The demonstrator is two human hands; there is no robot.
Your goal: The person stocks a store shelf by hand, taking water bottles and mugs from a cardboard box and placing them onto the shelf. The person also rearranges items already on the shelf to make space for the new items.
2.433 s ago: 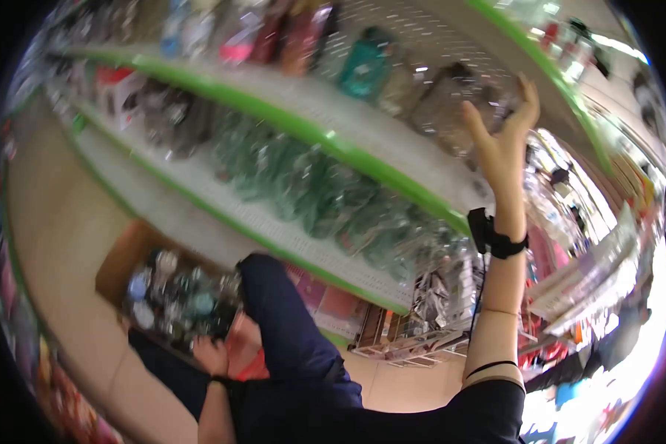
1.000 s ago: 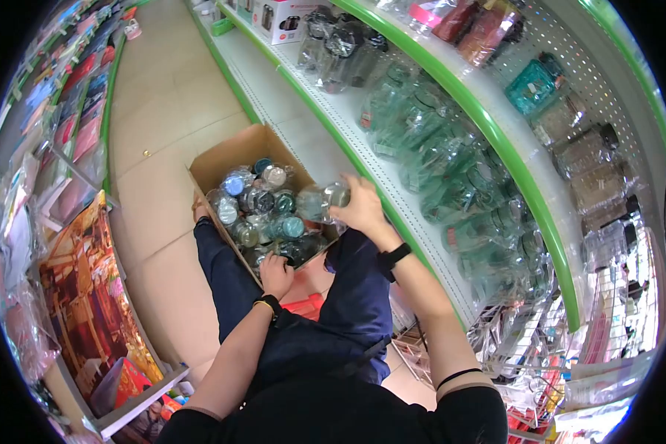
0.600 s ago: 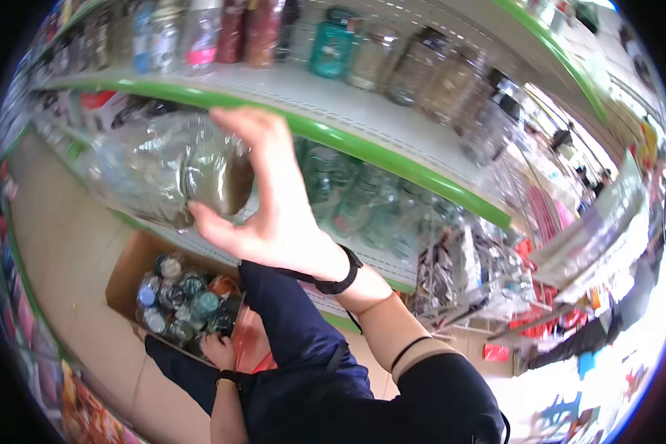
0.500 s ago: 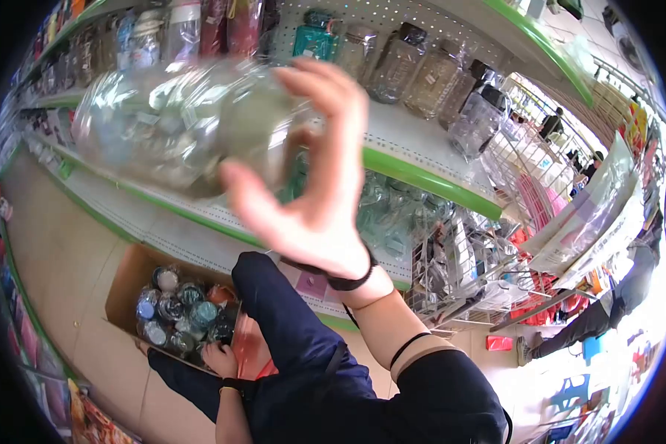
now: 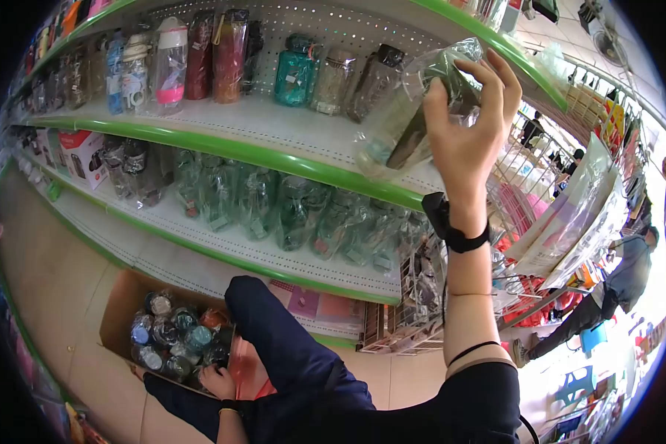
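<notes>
Raised at the right end of the upper shelf, my right hand [image 5: 472,122] grips a water bottle [image 5: 414,122] in loose clear plastic wrap. The bottle is tilted, with a dark part showing through, and overlaps the shelf's right end. A dark-capped bottle [image 5: 377,78] stands just left of it. Low down, my left hand [image 5: 218,382] lies at the near corner of a cardboard box [image 5: 118,314], fingers stretched over the wrapped bottles [image 5: 179,329] inside. The box's bottles have blue, teal, white and black tops.
A teal bottle [image 5: 296,70] and red bottles [image 5: 231,59] stand along the upper shelf [image 5: 274,129]. Several green wrapped bottles [image 5: 296,211] fill the shelf below. A wire rack [image 5: 414,296] with packaged goods adjoins on the right. A person [image 5: 621,274] is farther right.
My right hand has carried the wrapped bottle rightward, from close before the camera to the upper shelf's right end. My left hand stays at the box.
</notes>
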